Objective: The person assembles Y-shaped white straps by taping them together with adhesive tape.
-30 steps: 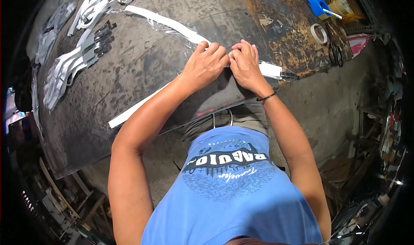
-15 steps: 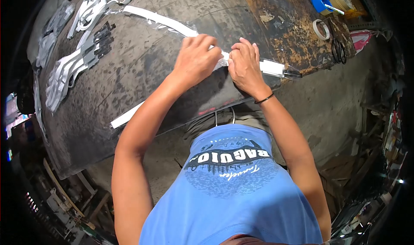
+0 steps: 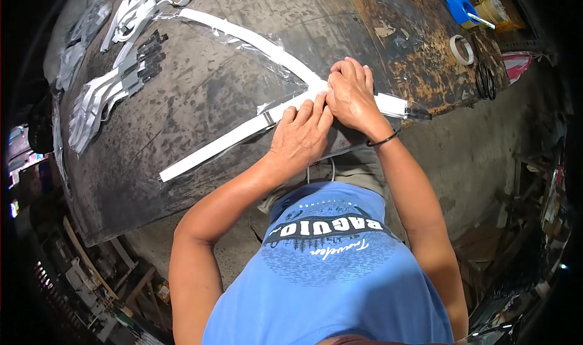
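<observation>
A long white strap (image 3: 212,149) lies along the table's near side, passing under both hands and showing again as a short white end (image 3: 392,105) at the right. A second white strap (image 3: 246,36), with clear plastic film along it, curves down from the upper left to meet the first at my hands. My left hand (image 3: 302,131) rests palm down with its fingers stretched along the joined part. Beside it, my right hand (image 3: 353,96) has its fingers curled and pressed onto the strap where the two meet. The exact spot under those fingertips is hidden.
White straps with grey and black ends (image 3: 112,87) lie bunched at the left of the worn table (image 3: 194,96). At the right are a tape roll (image 3: 462,50), black scissors-like handles (image 3: 485,81) and a blue holder (image 3: 456,3). The table's near edge runs before my body.
My left hand has moved down and right off the curved strap, from gripping to lying flat on the lower strap. My right hand stays at the joint. The view has shifted slightly.
</observation>
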{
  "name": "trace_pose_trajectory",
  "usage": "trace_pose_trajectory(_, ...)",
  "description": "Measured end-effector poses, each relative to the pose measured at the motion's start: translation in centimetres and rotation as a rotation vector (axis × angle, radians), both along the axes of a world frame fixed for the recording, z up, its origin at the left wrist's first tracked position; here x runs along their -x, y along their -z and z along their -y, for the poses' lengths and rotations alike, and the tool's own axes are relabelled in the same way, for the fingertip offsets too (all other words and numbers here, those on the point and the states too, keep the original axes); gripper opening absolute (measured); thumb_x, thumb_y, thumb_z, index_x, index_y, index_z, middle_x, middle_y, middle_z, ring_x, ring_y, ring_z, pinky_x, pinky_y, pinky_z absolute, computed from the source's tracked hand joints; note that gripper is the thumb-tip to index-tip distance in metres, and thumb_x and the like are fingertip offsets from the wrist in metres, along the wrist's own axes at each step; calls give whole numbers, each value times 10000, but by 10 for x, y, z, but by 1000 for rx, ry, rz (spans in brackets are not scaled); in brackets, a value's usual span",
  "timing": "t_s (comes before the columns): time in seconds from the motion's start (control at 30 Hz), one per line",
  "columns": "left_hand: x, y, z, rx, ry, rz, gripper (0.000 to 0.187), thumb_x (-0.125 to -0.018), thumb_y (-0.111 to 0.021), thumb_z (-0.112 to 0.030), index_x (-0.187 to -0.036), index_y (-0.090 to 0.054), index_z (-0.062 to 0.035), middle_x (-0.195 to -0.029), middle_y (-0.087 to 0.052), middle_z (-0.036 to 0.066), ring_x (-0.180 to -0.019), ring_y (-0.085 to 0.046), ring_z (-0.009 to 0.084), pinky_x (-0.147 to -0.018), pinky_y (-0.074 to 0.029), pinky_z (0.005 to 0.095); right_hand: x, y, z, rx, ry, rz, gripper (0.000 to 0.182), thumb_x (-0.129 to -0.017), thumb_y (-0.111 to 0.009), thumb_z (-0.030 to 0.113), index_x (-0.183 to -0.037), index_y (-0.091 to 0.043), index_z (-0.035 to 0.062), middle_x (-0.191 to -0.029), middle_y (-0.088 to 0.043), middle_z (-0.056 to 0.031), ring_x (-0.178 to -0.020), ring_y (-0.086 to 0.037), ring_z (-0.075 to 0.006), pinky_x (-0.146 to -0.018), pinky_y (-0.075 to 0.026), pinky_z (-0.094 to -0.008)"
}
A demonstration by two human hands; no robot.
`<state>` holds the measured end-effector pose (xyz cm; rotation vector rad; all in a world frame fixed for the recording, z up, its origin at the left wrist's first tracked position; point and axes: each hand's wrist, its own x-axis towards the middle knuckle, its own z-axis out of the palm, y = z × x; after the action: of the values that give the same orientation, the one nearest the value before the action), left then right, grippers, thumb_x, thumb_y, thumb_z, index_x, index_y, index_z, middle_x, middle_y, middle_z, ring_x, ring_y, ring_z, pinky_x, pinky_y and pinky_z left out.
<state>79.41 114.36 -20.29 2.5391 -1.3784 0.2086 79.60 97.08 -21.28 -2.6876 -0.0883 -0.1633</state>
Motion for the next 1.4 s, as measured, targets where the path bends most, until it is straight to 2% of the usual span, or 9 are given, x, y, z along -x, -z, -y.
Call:
trace_pose_trajectory(0.13, -3, -3, 3, 1, -27, -91, 512, -757, -660, -171, -1227, -520, -22, -1318, -547, 169, -1041, -555, 267, -791, -403, 403, 1, 2, 12, -5, -43, 124, 169, -814, -620, 141, -935, -602, 25, -1156, -528, -134, -1241, -427, -372, -1034, -289, -577)
trace_pose_trajectory(0.33, -6, 2, 6, 24, -59, -47, 518, -757, -663, -163, -1236, -518, -27, -1264, -583, 128, -963, -574, 232, -772, -405, 397, 18, -7, 40, -324, 49, 82, 62, -859, -620, 65, -912, -636, 37, -1012, -582, -114, -1077, -540, -316, -936, -414, -406)
trace_pose_trajectory(0.57, -9, 3, 5, 32, -45, -19, 426, -731, -643, -123, -1142, -579, -31, -1236, -599, 112, -924, -576, 226, -757, -399, 386, 19, -7, 16, -116, -52, 235, 102, -826, -667, 116, -911, -624, 79, -1008, -562, -79, -1152, -508, -307, -997, -357, -477)
trace_pose_trajectory(0.73, -12, 2, 4, 77, -20, -10, 459, -709, -623, -146, -1148, -576, -17, -1234, -590, 123, -876, -555, 214, -737, -387, 371, 2, -13, 14, -25, -17, 186, 106, -773, -686, 150, -826, -623, 85, -916, -555, -80, -1015, -532, -317, -878, -397, -442)
trace_pose_trajectory(0.9, -10, 3, 4, 9, -65, -84, 632, -738, -635, -116, -1343, -474, -33, -1265, -571, 118, -962, -569, 249, -797, -401, 393, -19, -19, 21, 186, 11, -85, 153, -692, -681, 290, -756, -688, 151, -898, -606, -56, -977, -529, -301, -725, -430, -470)
trace_pose_trajectory(1.03, -5, 4, 8, -19, -88, -68, 647, -765, -612, -113, -1386, -444, -47, -1296, -539, 129, -1013, -548, 285, -822, -392, 403, -6, -5, 20, 67, 63, 163, 80, -681, -692, 203, -714, -640, 151, -839, -558, -37, -948, -497, -279, -757, -379, -438)
trace_pose_trajectory(1.23, -9, 1, 10, -87, -64, -46, 654, -741, -612, -111, -1372, -464, -21, -1315, -519, 120, -975, -537, 261, -799, -368, 395, 32, -37, 41, -263, 18, 225, 110, -810, -672, 158, -815, -602, 72, -895, -552, -84, -959, -525, -292, -848, -398, -409)
trace_pose_trajectory(1.3, -9, -5, 13, -88, -59, -57, 616, -757, -601, -97, -1354, -476, -13, -1290, -532, 124, -958, -537, 266, -792, -372, 393, 51, -51, 62, -415, 66, 257, 83, -838, -659, 126, -846, -614, 55, -863, -574, -103, -873, -568, -302, -777, -445, -400)
trace_pose_trajectory(1.4, -12, -7, 16, -68, -56, -65, 555, -746, -602, -53, -1292, -518, 0, -1220, -566, 128, -939, -539, 269, -760, -387, 382, 86, -62, 114, -360, 356, 340, 55, -875, -638, 89, -880, -621, 37, -823, -607, -74, -758, -585, -218, -674, -476, -340)
